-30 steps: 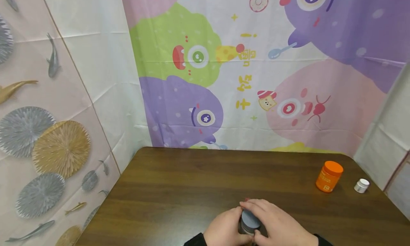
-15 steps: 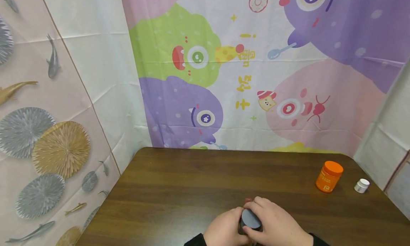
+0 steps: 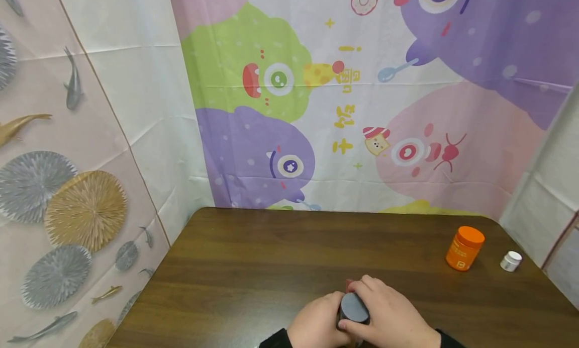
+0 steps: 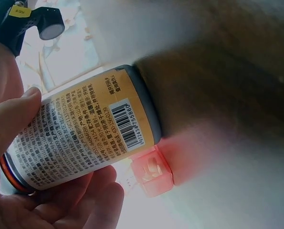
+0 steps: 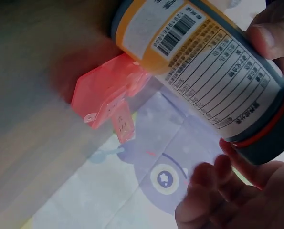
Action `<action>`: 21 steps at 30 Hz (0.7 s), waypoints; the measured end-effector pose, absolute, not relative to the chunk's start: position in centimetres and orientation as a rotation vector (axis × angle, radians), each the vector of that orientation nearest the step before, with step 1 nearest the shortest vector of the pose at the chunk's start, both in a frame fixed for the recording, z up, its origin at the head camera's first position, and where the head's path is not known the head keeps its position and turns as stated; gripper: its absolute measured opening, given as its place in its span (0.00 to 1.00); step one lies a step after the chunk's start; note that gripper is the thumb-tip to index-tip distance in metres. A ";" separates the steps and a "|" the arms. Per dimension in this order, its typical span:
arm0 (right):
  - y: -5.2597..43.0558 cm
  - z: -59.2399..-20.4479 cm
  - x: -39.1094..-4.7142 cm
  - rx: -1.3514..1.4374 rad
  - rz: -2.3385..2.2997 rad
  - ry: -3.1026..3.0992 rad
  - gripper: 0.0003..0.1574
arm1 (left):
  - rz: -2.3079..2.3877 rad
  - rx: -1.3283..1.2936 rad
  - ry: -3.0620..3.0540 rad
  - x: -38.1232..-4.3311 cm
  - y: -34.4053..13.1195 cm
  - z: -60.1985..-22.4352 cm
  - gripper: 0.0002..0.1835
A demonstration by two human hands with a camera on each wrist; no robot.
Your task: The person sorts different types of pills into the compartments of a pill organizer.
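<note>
A dark bottle stands on the brown table [image 3: 253, 267] near its front edge, its grey lid [image 3: 354, 308] facing up. My left hand [image 3: 316, 324] grips the bottle's body; in the left wrist view the thumb and fingers curl round the printed label [image 4: 79, 138] with its barcode. My right hand [image 3: 390, 315] grips the lid from the right; in the right wrist view its thumb [image 5: 271, 39] and fingers close round the dark cap [image 5: 268, 138] with a red ring. A small red translucent box [image 5: 108, 95] lies on the table right behind the bottle.
An orange bottle with an orange cap [image 3: 464, 248] stands at the table's far right, and a small white jar [image 3: 510, 261] stands beside it near the right edge. Cartoon-printed cloth [image 3: 344, 111] hangs behind the table and fish-printed cloth on the left.
My right hand's fingers have drawn back to the right and curled tighter round the lid, so more of the grey top shows. The left hand and bottle stay in place.
</note>
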State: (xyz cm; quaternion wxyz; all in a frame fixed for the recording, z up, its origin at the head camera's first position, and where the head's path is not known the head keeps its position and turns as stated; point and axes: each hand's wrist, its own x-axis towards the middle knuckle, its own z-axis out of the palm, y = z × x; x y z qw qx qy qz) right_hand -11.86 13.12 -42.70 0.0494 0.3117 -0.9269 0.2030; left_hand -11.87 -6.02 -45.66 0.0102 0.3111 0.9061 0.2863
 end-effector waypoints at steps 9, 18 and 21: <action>13.2 -42.7 -12.1 1.080 0.604 -2.781 0.29 | 0.850 0.981 2.864 -11.8 -6.0 -45.7 0.30; 13.4 -42.9 -11.9 1.099 0.623 -2.714 0.37 | 0.885 0.995 2.850 -11.8 -5.9 -45.7 0.28; 13.1 -42.8 -11.8 0.950 0.599 -2.794 0.40 | 0.886 0.979 2.852 -11.8 -5.8 -45.7 0.24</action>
